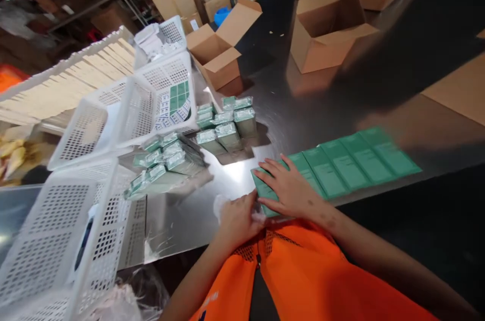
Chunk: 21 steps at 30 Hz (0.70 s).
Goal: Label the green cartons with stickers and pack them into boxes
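A row of flat green boxes (346, 162) lies side by side along the table's front edge. My right hand (290, 187) rests on the left end of this row, palm down with its fingers spread over the green surface. Close beside it, my left hand (238, 217) is curled at the row's left end, with crumpled clear plastic (220, 206) showing around its fingers. The left fingertips are partly hidden. Beyond my hands stand bundles of green boxes in clear wrap (227, 131), and more wrapped bundles (166, 159) sit to the left.
White perforated baskets (132, 114) line the left side, one holding green and white boxes (179, 99). An open carton (217, 56) stands behind the bundles, another open carton (318, 33) farther right. A cardboard piece (460, 89) lies at the right edge of the metal table (197, 230).
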Available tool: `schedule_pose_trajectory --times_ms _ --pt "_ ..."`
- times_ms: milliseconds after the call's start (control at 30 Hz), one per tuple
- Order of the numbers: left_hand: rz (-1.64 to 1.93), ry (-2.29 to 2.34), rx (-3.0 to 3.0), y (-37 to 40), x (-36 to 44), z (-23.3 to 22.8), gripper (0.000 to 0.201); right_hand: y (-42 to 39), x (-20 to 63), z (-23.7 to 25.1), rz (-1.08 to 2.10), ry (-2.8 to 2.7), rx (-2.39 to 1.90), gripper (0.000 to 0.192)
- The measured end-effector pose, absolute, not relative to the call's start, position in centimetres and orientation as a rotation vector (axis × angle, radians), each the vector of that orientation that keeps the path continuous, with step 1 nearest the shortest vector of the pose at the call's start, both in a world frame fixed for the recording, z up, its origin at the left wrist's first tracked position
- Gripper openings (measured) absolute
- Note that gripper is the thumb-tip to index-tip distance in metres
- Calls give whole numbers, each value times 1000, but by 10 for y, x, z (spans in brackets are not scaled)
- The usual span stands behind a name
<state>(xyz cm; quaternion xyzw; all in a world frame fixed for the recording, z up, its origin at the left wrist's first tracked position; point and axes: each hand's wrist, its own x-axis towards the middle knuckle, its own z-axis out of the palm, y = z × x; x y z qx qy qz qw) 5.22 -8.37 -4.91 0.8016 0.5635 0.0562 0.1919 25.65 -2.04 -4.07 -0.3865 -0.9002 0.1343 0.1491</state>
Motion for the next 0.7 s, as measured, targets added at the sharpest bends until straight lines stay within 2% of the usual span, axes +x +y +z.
schedule_pose_trajectory --times_ms 67,133,200,400,467,533,600,633,700 --pt "120 1592 2247 -76 66 -51 68 -14 267 -45 338 -2560 -1120 57" --pt "151 1572 2265 -71 77 -54 52 -7 281 -51 290 -2544 -1117 56" --pt "341 1529 2239 -69 84 -58 38 0 295 -57 248 -2549 -1104 55" --pt "1047 1308 1785 -70 55 -70 53 8 309 -47 112 -2507 -1037 53" --pt "1187 1330 1625 -70 34 -70 50 14 298 -30 52 -2446 -1015 51" --pt "1211 1512 1595 -72 17 -68 36 24 279 -11 -33 -2406 -969 51" --pt "1149 1730 1655 -77 9 -66 9 38 255 6 -129 -2399 -919 54" --pt "1085 1860 1724 -81 10 -65 12 46 242 11 -174 -2410 -908 55" --pt "934 2115 1883 -89 14 -66 35 61 216 18 -244 -2455 -917 57"
